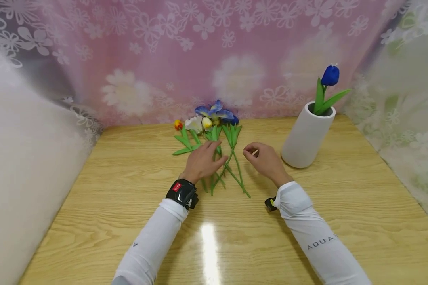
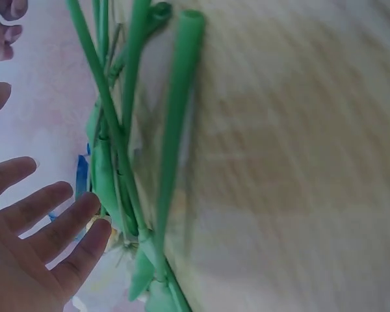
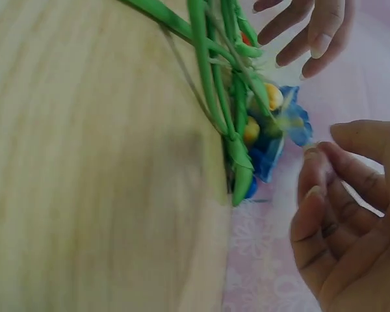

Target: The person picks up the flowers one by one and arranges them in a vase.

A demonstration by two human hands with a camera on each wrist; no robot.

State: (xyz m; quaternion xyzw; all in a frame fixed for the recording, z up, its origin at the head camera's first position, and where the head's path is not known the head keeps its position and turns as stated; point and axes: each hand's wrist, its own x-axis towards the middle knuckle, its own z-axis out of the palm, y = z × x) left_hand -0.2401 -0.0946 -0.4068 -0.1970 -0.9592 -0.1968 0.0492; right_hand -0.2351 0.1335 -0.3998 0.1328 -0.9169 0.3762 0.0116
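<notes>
Several artificial flowers lie in a bunch on the table, their green stems (image 1: 239, 174) crossing toward me. Among the heads are a blue iris (image 1: 215, 113), a white flower (image 1: 194, 124), a pale yellow tulip (image 1: 207, 123) and a small orange-red tulip (image 1: 178, 125). My left hand (image 1: 202, 161) hovers over the stems, and in the left wrist view its fingers (image 2: 68, 231) are spread with nothing in them. To the right of the bunch, my right hand (image 1: 265, 160) is in the air, fingers loosely bent and thumb near the index finger, holding nothing.
A white vase (image 1: 306, 136) stands at the right of the wooden table (image 1: 128, 221), with one blue tulip (image 1: 330, 76) upright in it. Behind the table hangs a pink floral curtain (image 1: 185, 59); a pale patterned cloth (image 1: 406, 107) borders the right side.
</notes>
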